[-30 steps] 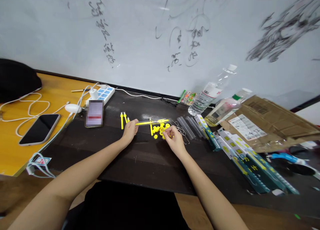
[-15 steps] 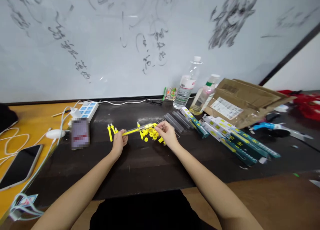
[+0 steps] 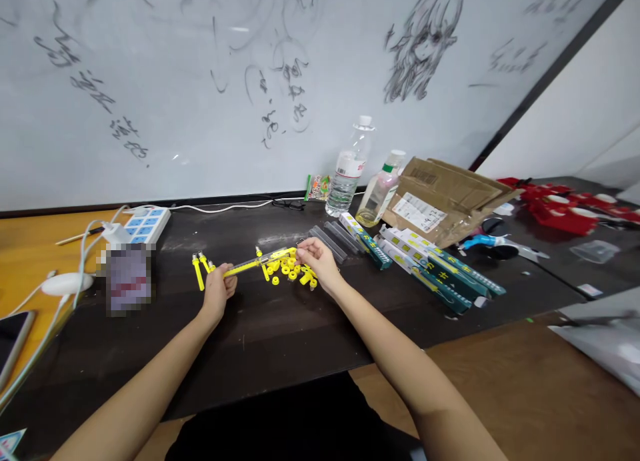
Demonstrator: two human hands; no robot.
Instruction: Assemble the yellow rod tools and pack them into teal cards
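Observation:
My left hand is closed on the near end of a long yellow rod and holds it just above the dark table. My right hand pinches the rod's far end, where a small part sits on it. Under the rod lies a heap of small yellow rings. Two short yellow pins lie to the left of my left hand.
Green-and-white boxes lie to the right, with grey strips beside them. Two bottles and a cardboard box stand at the back. A power strip, cables and a phone are on the left.
The camera has swung to the right, so everything shifted left in the picture. My right hand moved from the ring heap up to the far end of the rod. My left hand kept its grip.

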